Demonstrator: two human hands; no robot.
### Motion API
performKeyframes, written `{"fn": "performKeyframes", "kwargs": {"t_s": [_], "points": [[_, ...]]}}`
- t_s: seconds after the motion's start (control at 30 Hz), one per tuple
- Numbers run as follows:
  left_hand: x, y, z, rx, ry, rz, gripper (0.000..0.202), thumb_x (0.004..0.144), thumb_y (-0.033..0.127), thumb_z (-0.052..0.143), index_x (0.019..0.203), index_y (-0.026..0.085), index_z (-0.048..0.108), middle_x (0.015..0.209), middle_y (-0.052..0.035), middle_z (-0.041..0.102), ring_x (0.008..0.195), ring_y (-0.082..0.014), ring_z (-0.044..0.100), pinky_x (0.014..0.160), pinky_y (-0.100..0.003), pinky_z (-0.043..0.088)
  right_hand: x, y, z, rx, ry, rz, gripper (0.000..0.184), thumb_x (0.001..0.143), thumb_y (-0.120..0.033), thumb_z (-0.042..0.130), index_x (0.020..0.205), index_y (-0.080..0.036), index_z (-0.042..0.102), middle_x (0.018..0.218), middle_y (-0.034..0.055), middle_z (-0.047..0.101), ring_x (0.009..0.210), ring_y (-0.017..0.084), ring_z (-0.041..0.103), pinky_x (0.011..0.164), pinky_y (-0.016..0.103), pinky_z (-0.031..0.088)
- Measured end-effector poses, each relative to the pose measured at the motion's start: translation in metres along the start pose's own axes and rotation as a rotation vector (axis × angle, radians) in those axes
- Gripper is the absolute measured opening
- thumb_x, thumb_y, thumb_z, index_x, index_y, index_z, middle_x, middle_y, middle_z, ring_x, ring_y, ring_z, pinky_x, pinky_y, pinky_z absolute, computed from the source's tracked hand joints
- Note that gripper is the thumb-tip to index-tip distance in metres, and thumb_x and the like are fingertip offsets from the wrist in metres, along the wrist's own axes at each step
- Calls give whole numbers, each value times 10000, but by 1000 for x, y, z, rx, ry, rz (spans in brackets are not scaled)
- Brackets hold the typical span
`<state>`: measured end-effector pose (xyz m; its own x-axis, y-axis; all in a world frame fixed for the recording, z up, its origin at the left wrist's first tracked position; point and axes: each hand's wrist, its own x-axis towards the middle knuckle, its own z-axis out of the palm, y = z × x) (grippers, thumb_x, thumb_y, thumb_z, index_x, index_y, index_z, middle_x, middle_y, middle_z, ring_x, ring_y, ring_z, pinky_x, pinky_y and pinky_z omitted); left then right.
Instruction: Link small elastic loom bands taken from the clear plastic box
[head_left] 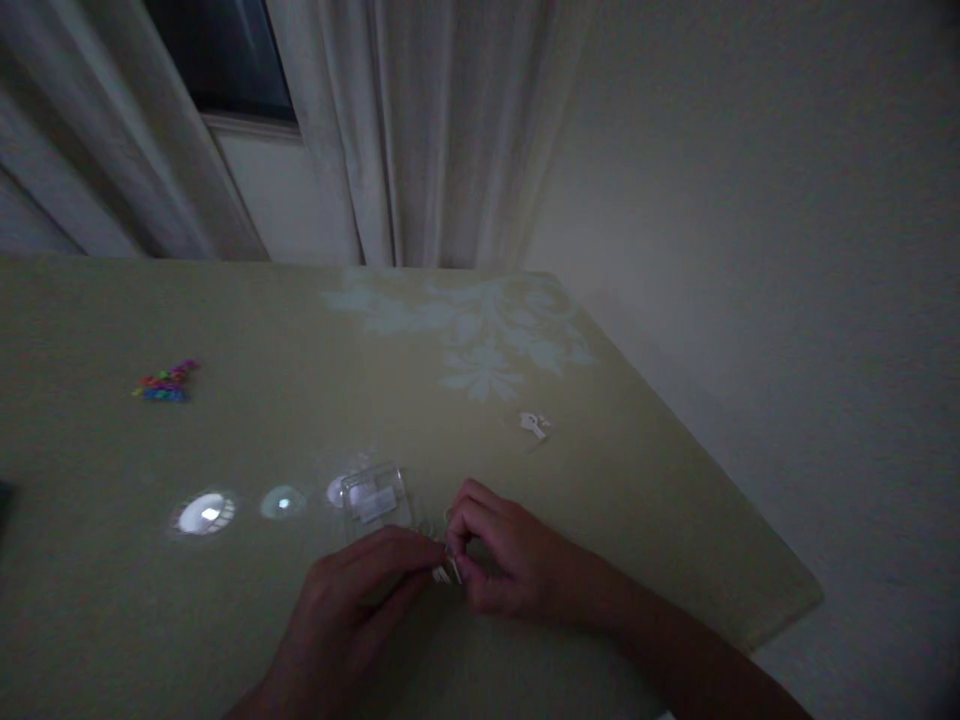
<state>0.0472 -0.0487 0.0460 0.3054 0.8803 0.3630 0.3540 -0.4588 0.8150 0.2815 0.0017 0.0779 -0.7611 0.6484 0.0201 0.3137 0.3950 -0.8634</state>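
My left hand [360, 600] and my right hand [510, 560] meet low over the pale green table [300, 330], fingertips pinched together on a small whitish piece [447, 573] between them. What the piece is cannot be made out in the dim light. Just beyond my left fingertips lies a small clear plastic case [375, 497] with something white inside.
A little heap of coloured bits [166, 382] lies at the far left. A small white part [534, 425] rests toward the right edge. Light spots [202, 513] shine on the tabletop. Curtains [420, 130] and a dark window are behind; the table edge runs diagonally at right.
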Motion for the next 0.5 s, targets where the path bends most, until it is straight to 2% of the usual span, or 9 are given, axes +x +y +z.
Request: {"fn": "performKeyframes", "kwargs": {"t_s": [0.13,0.37,0.5], "points": [[-5,3,4,-15,32,-86,246,941,169,667,1109,333,742,956,48,822,822,-131,791,744,-169,613,-1,-2,9,145,19,-13,129,886,-161,642,932,-208,531,982,8,511,889,157,523,795,269,427],[-3,3,-1,29,86,103,340,944,95,641,1193,309,725,1010,-5,801,875,-145,785,757,-182,621,1,-5,20,303,130,-1,69,928,-223,604,911,-202,541,925,1,496,798,133,480,703,246,404],[-3,5,-1,38,69,97,298,936,103,642,1160,287,710,989,-13,779,888,-146,768,776,-196,615,0,-7,22,340,137,26,56,923,-214,602,914,-198,549,913,-6,489,763,120,459,665,238,381]]}}
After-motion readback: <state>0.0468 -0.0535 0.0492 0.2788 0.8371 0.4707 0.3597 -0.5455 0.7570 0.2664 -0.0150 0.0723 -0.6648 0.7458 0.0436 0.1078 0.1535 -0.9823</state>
